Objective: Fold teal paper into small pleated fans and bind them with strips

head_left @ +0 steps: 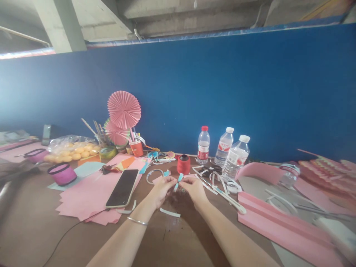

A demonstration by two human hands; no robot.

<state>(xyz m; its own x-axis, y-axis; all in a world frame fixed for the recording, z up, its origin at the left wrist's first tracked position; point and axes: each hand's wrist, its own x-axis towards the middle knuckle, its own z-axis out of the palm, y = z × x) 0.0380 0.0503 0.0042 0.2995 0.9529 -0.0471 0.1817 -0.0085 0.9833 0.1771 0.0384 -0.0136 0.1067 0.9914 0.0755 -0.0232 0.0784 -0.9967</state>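
A small light-blue folded paper piece (178, 181) is pinched between both hands above the brown table, in front of a red thread spool (184, 165). My left hand (164, 190) has its fingertips closed on the piece's left side. From the right, my right hand (194, 190) holds it with thumb and forefinger pressed together. A white paper strip (170, 213) lies on the table (164, 241) just below my hands. Left of the spool rests a roundish pale ring (154, 176).
At left, a phone (122, 188) lies on pink paper sheets (83, 196), near a purple container (62, 174). Pink paper fans (124, 110) stand behind. Bottles (203, 145), white strips and folded pink paper (278, 226) are at right. A blue wall (178, 89) rises behind.
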